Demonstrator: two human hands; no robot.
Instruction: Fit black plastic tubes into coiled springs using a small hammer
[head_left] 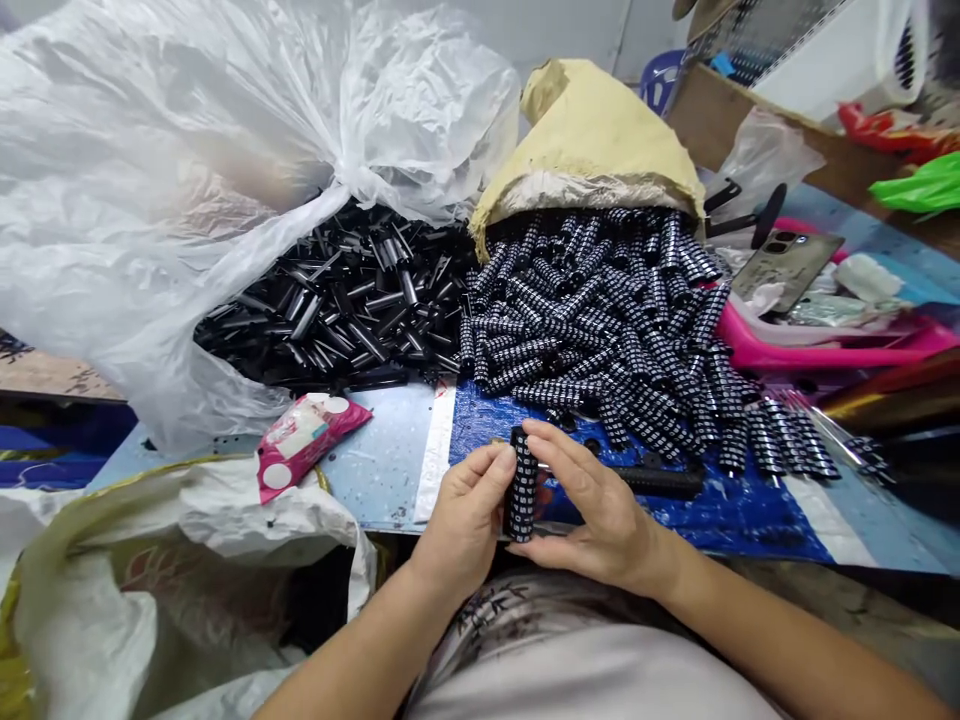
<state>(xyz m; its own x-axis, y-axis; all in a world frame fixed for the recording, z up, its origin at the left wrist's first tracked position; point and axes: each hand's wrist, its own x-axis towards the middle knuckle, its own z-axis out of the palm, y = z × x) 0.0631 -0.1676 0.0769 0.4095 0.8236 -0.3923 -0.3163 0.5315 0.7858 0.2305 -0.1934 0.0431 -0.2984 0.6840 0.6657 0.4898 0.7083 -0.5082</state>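
Observation:
Upright between my hands is a black cylinder with rows of white numerals [523, 495]. My left hand [469, 510] pinches it from the left, the thumb near its upper end. My right hand [592, 510] spans it from the right, with fingertips at the top end and the thumb at the bottom. Just beyond lies a large pile of similar numbered cylinders [592, 320], spilling from a yellow sack [600, 130]. Behind my right fingers, a long black bar [664, 482] rests on blue sheeting [750, 520].
Left of the numbered pile, plain black tubes [360, 300] spill from a white plastic bag [187, 200]. A pink packet [307, 440] lies by the table's front edge, above an open white sack [225, 520]. At right stands a pink basket [825, 355] with a phone [791, 265].

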